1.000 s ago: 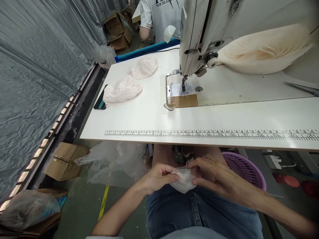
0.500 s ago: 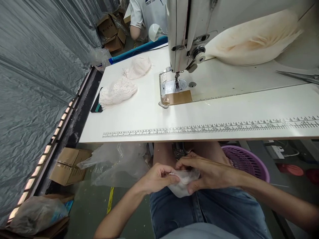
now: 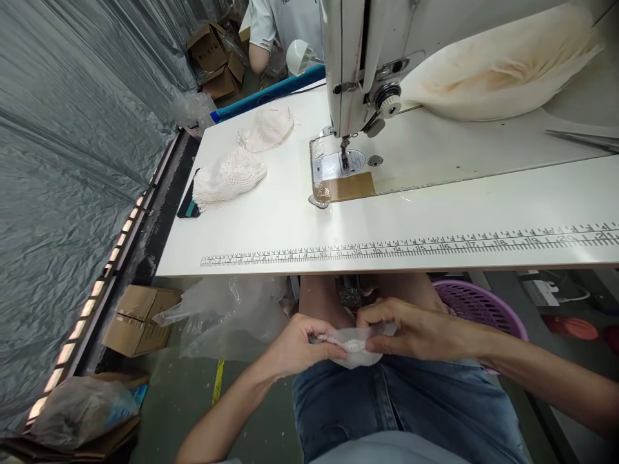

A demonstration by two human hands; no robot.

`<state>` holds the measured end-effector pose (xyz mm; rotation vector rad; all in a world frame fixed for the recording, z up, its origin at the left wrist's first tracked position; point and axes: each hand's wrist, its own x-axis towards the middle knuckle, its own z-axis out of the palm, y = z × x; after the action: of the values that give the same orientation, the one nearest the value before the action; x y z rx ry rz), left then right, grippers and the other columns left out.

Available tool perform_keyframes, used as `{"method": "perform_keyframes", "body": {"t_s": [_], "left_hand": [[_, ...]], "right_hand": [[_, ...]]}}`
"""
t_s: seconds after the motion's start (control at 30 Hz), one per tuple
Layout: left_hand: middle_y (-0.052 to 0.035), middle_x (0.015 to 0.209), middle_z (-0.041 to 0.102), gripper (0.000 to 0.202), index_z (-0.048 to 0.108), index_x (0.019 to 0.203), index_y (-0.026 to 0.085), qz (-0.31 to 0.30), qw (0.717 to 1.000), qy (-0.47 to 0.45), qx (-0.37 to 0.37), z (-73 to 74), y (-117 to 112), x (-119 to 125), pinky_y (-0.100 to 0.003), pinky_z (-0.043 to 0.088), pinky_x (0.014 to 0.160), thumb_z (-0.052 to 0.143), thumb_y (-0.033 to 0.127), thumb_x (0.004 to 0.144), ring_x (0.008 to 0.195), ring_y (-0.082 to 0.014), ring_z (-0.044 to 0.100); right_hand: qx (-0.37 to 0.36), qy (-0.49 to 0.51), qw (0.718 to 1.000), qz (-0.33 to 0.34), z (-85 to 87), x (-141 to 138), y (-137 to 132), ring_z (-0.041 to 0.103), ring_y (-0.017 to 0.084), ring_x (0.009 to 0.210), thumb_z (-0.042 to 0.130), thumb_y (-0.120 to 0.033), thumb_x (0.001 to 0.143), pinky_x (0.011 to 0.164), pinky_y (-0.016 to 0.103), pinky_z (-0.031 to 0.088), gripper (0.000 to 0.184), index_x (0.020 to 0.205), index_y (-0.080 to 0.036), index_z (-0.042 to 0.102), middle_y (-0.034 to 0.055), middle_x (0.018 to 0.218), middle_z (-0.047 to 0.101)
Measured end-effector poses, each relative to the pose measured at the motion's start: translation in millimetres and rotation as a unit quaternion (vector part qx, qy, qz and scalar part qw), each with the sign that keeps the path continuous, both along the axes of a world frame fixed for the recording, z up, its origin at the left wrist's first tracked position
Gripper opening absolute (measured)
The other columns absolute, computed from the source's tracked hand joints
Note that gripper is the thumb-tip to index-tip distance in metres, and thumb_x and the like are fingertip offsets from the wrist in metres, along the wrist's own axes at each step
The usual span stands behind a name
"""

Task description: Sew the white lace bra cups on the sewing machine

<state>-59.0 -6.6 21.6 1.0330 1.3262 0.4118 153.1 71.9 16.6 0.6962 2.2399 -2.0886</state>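
Observation:
Over my lap, a small sheer white piece of fabric [image 3: 358, 351] with a lacy edge is stretched between my two hands. My left hand [image 3: 309, 345] pinches its left end between thumb and fingers. On the other side, my right hand [image 3: 401, 328] grips the right part, thumb in front and fingers behind. Above them on the table lie a white lace piece [image 3: 229, 175] and a pale fabric piece [image 3: 268, 129]. The sewing machine's presser foot [image 3: 345, 154] stands over its needle plate, apart from both hands.
The table [image 3: 271, 225] has a printed ruler [image 3: 406, 250] along its front edge. Scissors [image 3: 580, 140] and a cream fabric bundle [image 3: 503, 71] lie at right. A purple basket [image 3: 483, 316] stands below. Cardboard boxes [image 3: 138, 319] sit at left; a person [image 3: 290, 26] is behind the table.
My right hand has shifted slightly right and up, and its fingers have closed nearer the lacy edge. The fabric is now drawn out flatter between my hands.

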Motion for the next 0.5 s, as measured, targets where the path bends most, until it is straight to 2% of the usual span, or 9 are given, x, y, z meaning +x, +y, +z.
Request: {"method": "perform_keyframes", "body": {"t_s": [0.13,0.27,0.33,0.43,0.5], "left_hand": [[-0.0003,0.060,0.060,0.018,0.072,0.069,0.011,0.006,1.000,0.005,-0.013,-4.5,1.8,2.8,-0.018,0.036,0.055,0.074,0.028,0.065,0.058,-0.0093,0.049],[0.0011,0.057,0.059,0.018,0.071,0.066,0.011,-0.001,1.000,0.004,-0.014,-7.5,2.1,-3.2,-0.018,0.035,0.054,0.075,0.028,0.064,0.056,-0.0083,0.047],[0.0005,0.059,0.060,0.019,0.071,0.065,0.011,-0.023,1.000,0.002,-0.014,-5.1,3.0,-7.6,-0.018,0.036,0.055,0.075,0.030,0.064,0.058,-0.0092,0.049],[-0.0011,0.070,0.065,0.022,0.073,0.077,0.014,-0.082,0.996,-0.019,-0.005,1.7,6.9,-9.1,-0.020,0.039,0.062,0.077,0.031,0.064,0.067,-0.0119,0.054],[-0.0002,0.069,0.065,0.025,0.073,0.081,0.014,-0.110,0.994,-0.010,0.006,5.3,10.8,-5.5,-0.019,0.038,0.060,0.077,0.032,0.063,0.065,-0.0112,0.053]], "right_hand": [[0.016,-0.023,1.000,-0.009,1.5,1.4,-2.3,0.055,0.019,0.077,0.056,-0.042,0.079,0.062,0.026,0.039,0.025,0.080,-0.018,0.062,0.0027,0.078,0.059],[0.016,-0.039,0.999,-0.031,-2.2,-0.2,-5.1,0.054,0.017,0.072,0.055,-0.041,0.079,0.060,0.024,0.038,0.025,0.074,-0.017,0.060,0.0015,0.073,0.058],[0.012,-0.035,0.999,-0.026,-2.7,-1.9,-5.1,0.053,0.016,0.070,0.053,-0.038,0.080,0.060,0.024,0.038,0.023,0.074,-0.017,0.060,0.0012,0.074,0.058],[0.011,-0.030,0.999,-0.002,-1.4,-5.9,-4.3,0.054,0.016,0.070,0.051,-0.035,0.081,0.060,0.023,0.037,0.020,0.077,-0.017,0.060,0.0013,0.075,0.059],[0.021,-0.032,0.999,0.009,0.0,-8.3,-3.7,0.053,0.015,0.069,0.051,-0.034,0.081,0.059,0.023,0.036,0.020,0.077,-0.016,0.060,0.0011,0.074,0.059]]}}
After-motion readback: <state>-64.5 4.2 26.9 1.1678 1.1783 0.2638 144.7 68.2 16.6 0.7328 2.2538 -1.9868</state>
